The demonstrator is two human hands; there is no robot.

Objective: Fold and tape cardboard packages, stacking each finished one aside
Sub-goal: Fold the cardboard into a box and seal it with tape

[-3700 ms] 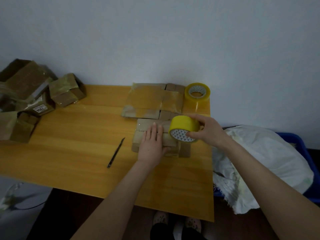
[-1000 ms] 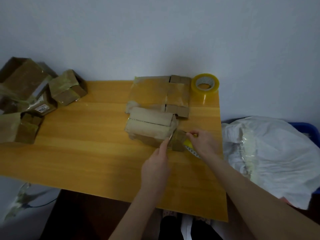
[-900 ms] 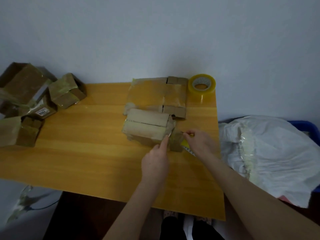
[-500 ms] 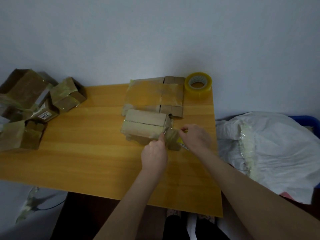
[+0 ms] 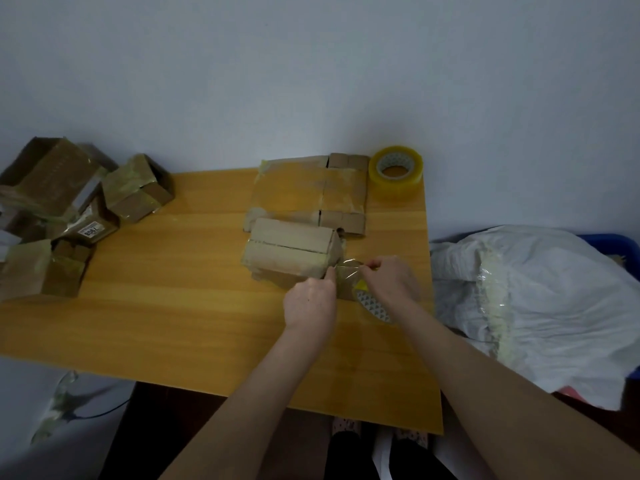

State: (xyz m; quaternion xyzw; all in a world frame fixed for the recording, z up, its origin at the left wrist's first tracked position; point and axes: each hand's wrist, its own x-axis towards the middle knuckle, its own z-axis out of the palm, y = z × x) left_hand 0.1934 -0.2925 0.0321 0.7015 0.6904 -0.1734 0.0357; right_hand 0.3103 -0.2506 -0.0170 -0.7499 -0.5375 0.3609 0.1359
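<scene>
Taping step: tape strip (image 5: 347,269) is being stretched off the right end of 1 folded box (image 5: 291,252), mid table (image 5: 173,306), pinched by right hand (image 5: 391,282). Left hand (image 5: 310,301) curled against strip; what it's holding can't be told. Next: cutting strip close to box.

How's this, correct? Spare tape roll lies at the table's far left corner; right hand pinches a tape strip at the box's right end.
Wrong corner. Head view: the spare tape roll lies at the table's far right corner. Rest holds: the right hand pinches a tape strip at the box's right end.
</scene>
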